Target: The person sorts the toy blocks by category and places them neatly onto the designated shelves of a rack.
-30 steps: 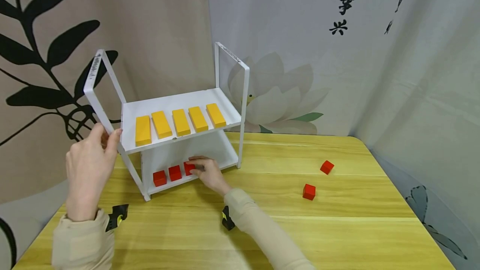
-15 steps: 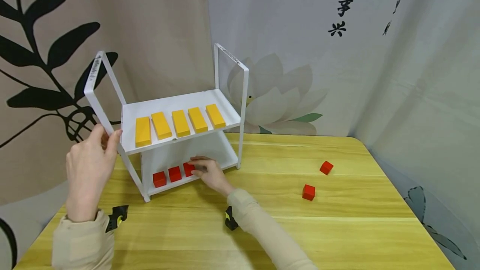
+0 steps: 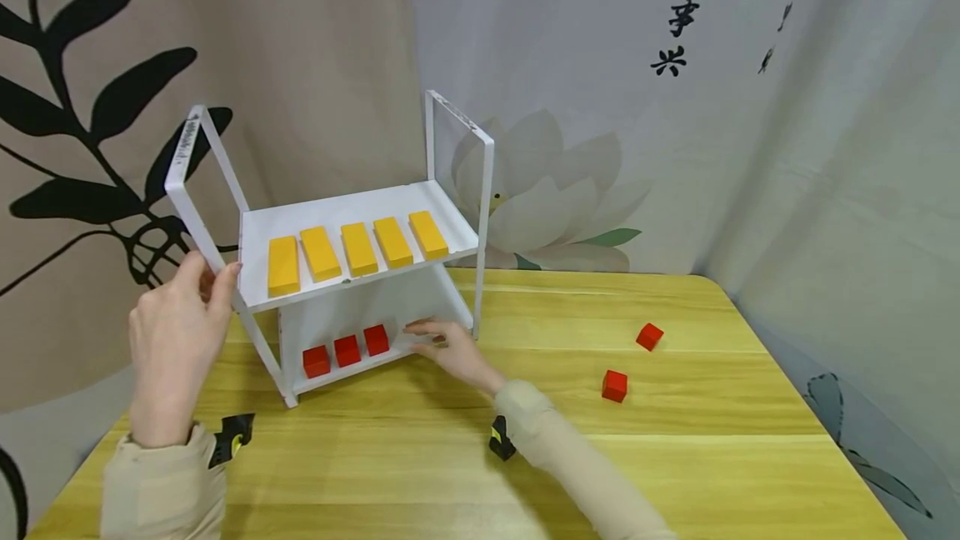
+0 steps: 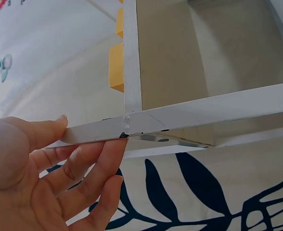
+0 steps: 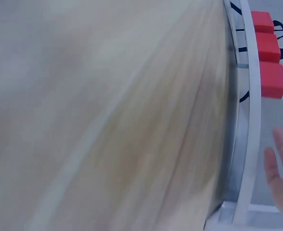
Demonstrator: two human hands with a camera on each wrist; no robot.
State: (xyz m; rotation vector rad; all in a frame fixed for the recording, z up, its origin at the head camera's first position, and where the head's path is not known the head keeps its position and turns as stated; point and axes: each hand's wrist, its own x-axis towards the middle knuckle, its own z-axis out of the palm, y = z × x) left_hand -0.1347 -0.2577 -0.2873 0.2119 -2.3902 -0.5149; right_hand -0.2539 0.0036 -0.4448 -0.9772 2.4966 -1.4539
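Observation:
A white two-tier shelf [image 3: 330, 205] stands on the table at the left. My left hand [image 3: 176, 327] pinches its front left post [image 4: 96, 129] between thumb and fingers, as the left wrist view shows. On the lower tier, three red cubes [image 3: 347, 351] sit in a row along the front edge. My right hand [image 3: 457, 354] is just right of the rightmost cube [image 3: 377, 340], apart from it, fingers spread and holding nothing. In the right wrist view that hand [image 5: 282, 178] appears over the lower tier. Several yellow blocks [image 3: 359, 249] lie in a row on the upper tier.
Two loose red cubes, one nearer [image 3: 615, 386] and one farther [image 3: 649, 337], lie on the right part of the wooden table [image 3: 720, 457]. Printed curtains [image 3: 562, 40] hang behind and beside the table. The shelf's right end frame [image 3: 484, 190] rises near my right hand.
My right hand has let go of the third red cube and moved right, away from it. The cube stays on the lower tier. My left hand keeps its hold on the post.

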